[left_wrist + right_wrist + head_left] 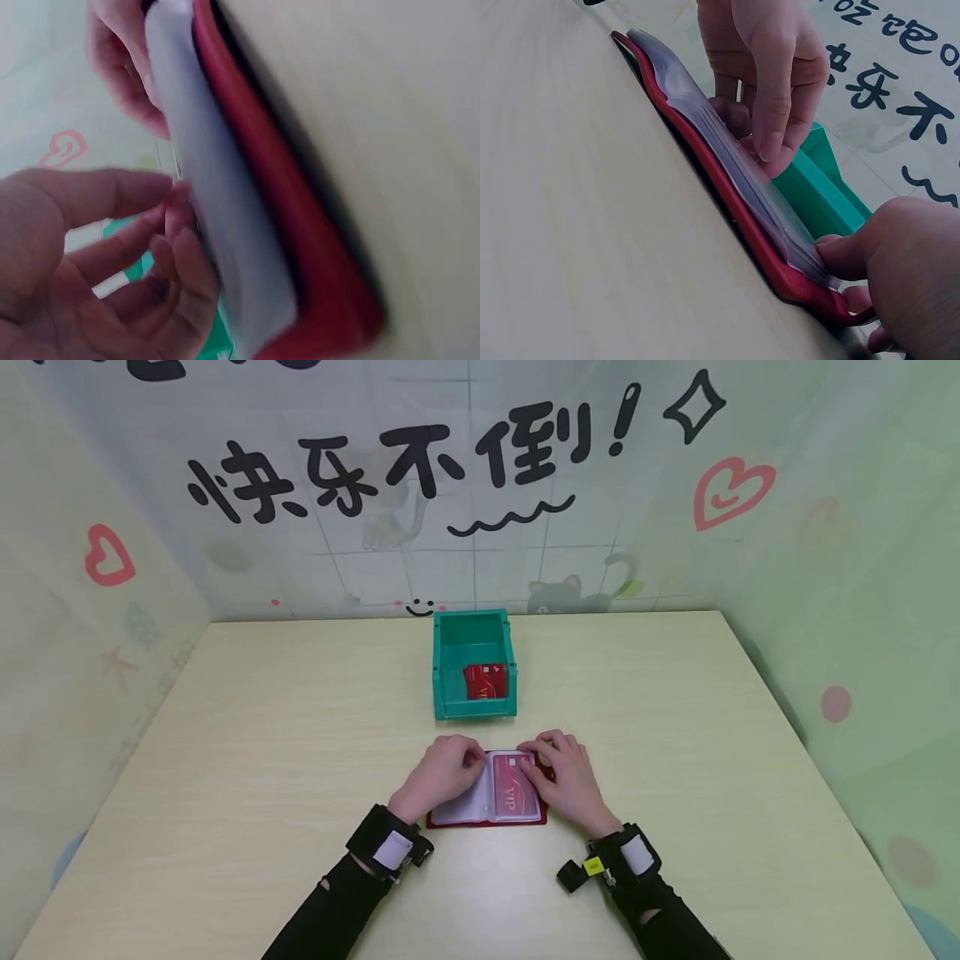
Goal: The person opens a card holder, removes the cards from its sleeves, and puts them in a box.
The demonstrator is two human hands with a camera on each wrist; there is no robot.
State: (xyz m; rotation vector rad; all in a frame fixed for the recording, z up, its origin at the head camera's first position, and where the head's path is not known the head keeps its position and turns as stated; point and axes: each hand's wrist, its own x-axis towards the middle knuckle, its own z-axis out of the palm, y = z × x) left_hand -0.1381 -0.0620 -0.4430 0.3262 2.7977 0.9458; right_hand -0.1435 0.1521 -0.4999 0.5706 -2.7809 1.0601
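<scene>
A small red card holder (487,825) lies open on the table, its clear plastic pages (459,810) spread. Behind the right-hand page shows a pink-red card (512,793) marked VIP. My left hand (444,775) is at the top edge near the middle fold, thumb and index finger pinching at the page edge; exactly what lies between the fingertips is hard to see. With my right hand (566,778) I grip the holder's right side, the thumb (844,255) on the pages and other fingers by the red cover (735,202).
A green open bin (474,710) stands just behind the card holder, with several red cards (486,682) inside. The pale wooden table (300,710) ends at a printed cloth backdrop (360,568) at the back and both sides.
</scene>
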